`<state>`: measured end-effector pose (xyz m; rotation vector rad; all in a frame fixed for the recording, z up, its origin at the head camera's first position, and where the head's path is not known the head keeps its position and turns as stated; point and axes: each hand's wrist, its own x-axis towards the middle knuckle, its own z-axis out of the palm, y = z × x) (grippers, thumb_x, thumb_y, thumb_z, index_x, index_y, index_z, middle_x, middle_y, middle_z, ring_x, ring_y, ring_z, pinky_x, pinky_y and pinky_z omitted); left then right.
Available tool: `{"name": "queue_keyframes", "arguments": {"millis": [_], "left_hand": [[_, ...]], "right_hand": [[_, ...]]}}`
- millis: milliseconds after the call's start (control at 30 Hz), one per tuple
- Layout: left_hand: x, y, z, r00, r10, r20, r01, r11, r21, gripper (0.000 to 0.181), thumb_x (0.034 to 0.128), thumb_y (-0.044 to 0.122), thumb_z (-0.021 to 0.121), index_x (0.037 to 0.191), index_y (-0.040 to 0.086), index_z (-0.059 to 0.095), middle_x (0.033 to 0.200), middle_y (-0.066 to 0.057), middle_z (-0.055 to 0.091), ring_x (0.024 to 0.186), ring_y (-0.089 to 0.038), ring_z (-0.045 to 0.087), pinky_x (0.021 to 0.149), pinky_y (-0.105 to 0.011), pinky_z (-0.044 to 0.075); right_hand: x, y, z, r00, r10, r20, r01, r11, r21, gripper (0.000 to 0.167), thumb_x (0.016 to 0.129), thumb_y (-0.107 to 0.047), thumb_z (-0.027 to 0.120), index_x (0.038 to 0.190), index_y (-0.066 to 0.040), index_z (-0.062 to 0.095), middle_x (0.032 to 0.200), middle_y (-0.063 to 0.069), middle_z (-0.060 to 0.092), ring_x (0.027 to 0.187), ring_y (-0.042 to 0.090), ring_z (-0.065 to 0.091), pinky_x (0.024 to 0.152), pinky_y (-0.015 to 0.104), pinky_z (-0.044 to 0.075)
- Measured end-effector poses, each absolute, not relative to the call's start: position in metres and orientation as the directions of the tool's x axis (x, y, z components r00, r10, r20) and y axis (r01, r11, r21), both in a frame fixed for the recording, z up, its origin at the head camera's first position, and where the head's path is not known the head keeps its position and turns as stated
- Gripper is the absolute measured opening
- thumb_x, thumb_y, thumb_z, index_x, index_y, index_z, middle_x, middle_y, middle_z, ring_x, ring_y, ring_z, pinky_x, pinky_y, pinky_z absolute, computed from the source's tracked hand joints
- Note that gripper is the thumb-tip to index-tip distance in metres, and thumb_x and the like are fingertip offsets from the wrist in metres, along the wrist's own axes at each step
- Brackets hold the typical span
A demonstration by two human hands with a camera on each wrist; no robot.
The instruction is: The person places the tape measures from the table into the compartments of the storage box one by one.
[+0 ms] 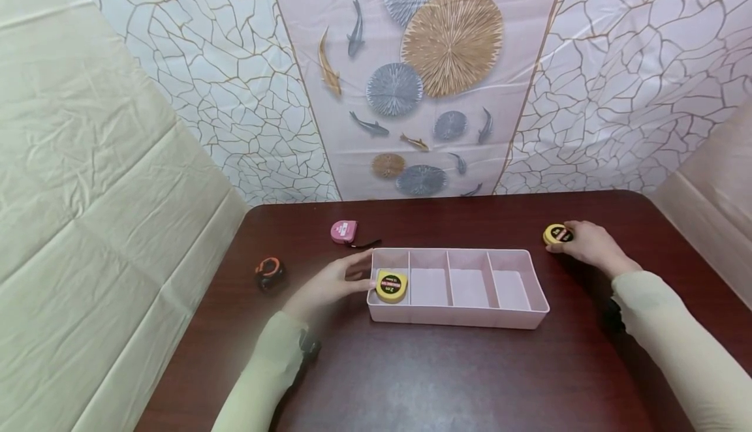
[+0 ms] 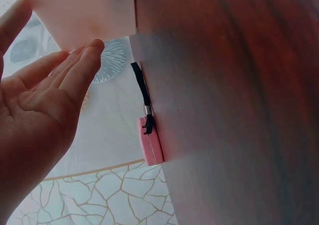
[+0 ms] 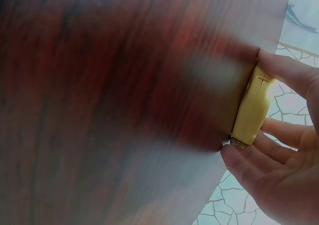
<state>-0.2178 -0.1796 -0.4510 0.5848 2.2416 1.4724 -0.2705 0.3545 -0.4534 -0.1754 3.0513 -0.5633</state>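
Note:
A pale pink tray with several compartments stands on the table. Inside its leftmost compartment lies a yellow tape measure with a black label. My left hand touches the tray's left end, fingers mostly straight and thumb tip at the rim. In the left wrist view, the left hand's fingers meet the tray's outer wall. To the tray's right, my right hand pinches a second yellow tape measure by its edges. The right wrist view has this tape measure flat against the table, between thumb and fingers.
A pink tape measure with a black strap lies behind the tray's left end. Farther left is an orange and black tape measure. Patterned cloth hangs behind the dark red table, with plain cloth along the left side.

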Motion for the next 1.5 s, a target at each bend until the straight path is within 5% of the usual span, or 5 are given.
{"name": "queue_keyframes", "arguments": {"millis": [1267,1500], "left_hand": [[-0.218,-0.179,-0.452,-0.833,0.548,-0.080,0.141,0.349,0.926,0.073,0.0948,0.017,0.073,0.158,0.017,0.036,0.154,-0.009,0.045,0.139,-0.030,0.046,0.110,-0.042,0.042],[-0.218,-0.180,-0.451,-0.830,0.550,-0.094,0.129,0.353,0.927,0.073,0.0949,0.020,0.073,0.158,0.019,0.035,0.157,-0.002,0.042,0.139,-0.025,0.047,0.110,-0.040,0.041]], "right_hand": [[-0.274,0.369,-0.444,-0.997,-0.076,0.015,-0.076,0.926,-0.369,0.083,0.087,-0.038,0.077,0.134,0.022,0.044,0.127,0.044,0.050,0.111,0.058,0.050,0.094,0.067,0.039],[-0.274,0.371,-0.440,-0.997,-0.073,0.024,-0.077,0.925,-0.371,0.083,0.087,-0.038,0.077,0.134,0.022,0.044,0.126,0.044,0.051,0.109,0.056,0.051,0.092,0.066,0.040]]}}
